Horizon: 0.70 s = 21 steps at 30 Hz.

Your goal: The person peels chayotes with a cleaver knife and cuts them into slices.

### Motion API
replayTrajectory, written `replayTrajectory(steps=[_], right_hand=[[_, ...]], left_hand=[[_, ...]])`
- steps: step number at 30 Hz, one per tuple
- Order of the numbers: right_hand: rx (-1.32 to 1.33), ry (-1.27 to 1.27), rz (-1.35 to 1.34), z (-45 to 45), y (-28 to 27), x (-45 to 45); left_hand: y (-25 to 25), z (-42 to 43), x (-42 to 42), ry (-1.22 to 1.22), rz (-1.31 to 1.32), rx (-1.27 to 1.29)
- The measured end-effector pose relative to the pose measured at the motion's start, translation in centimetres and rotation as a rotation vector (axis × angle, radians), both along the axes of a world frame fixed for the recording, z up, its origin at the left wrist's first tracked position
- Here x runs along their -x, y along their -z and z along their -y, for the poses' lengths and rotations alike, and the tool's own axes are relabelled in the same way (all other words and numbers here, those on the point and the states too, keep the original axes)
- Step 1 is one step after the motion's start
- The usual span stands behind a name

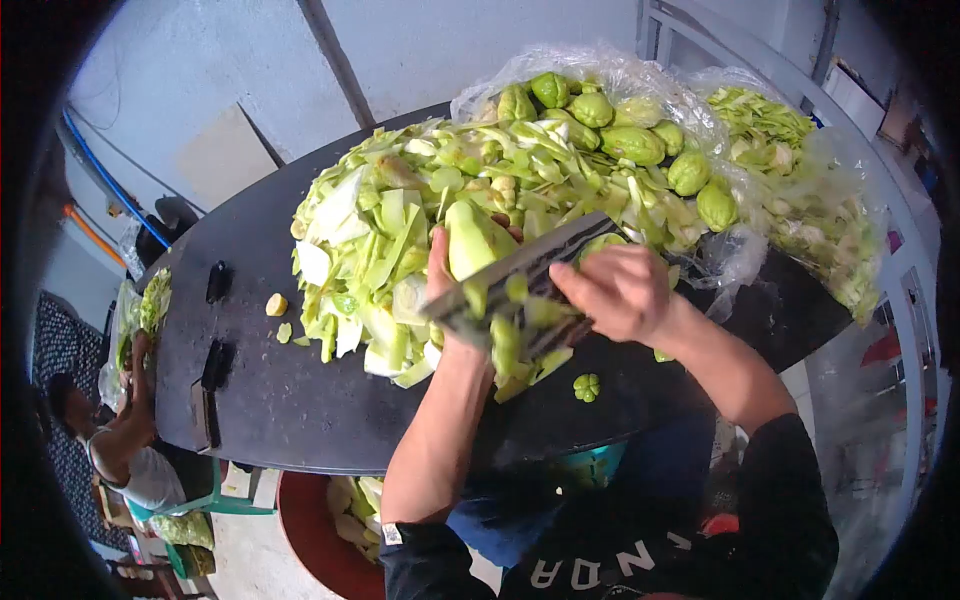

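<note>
My left hand (pixel 438 268) is wrapped around a peeled, pale green chayote (pixel 474 238), with its palm hidden behind a blade. In my right hand (pixel 625 290) is a broad-bladed knife (pixel 545 258), slanted across the front of the chayote and blurred by motion. Green slices show at the blade and just below it. Right behind my hands spreads a large heap of cut chayote pieces (pixel 385 225). A small green lobed end piece (pixel 587 387) lies on the dark table (pixel 300 400) below my right hand.
Whole chayotes (pixel 632 145) rest in clear plastic at the back. A plastic bag (pixel 790 190) of shredded green pieces is at the right. Beneath the table edge stands a reddish tub (pixel 312 545) with pieces inside. Another person (pixel 130 450) sits at the left, handling greens.
</note>
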State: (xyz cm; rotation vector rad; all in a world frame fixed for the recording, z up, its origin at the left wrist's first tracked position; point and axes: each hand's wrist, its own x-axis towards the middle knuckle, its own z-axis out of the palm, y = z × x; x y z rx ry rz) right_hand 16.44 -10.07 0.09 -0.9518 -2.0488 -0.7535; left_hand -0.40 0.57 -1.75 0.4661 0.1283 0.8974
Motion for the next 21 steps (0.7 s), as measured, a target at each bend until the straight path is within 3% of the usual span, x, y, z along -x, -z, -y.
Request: replayTrajectory(steps=[2,4,8,12,15,19,21], right_hand=[[0.066,0.134,-0.049,-1.0,0.8,-1.3],[0.090,0.148,-0.092,-1.2,1.0,-2.2],[0.020,0.026,-0.018,0.1,0.2,-0.6],[0.010,0.015,-0.007,0.4,-0.5,0.6],[0.083,0.164,-0.111,-0.8,0.6,-0.7],[0.084,0.135,-0.150,-1.0,0.3,-2.0],[0.107,0.087,-0.106,0.3,-0.2,-1.0]], left_hand=[[-2.3,1.5,-0.3,-0.145,-0.121,0.136],[-1.3,0.3,0.1,-0.007,0.061,0.089],[-1.7,1.3,-0.2,-0.073,-0.119,0.091],[-0.7,0.3,0.0,0.139,0.082,-0.017],[-1.0,1.4,-0.3,-0.123,-0.142,0.081],[-2.3,2.0,-0.9,-0.174,-0.174,0.076],[-2.3,2.2,-0.2,0.007,-0.108,0.050]])
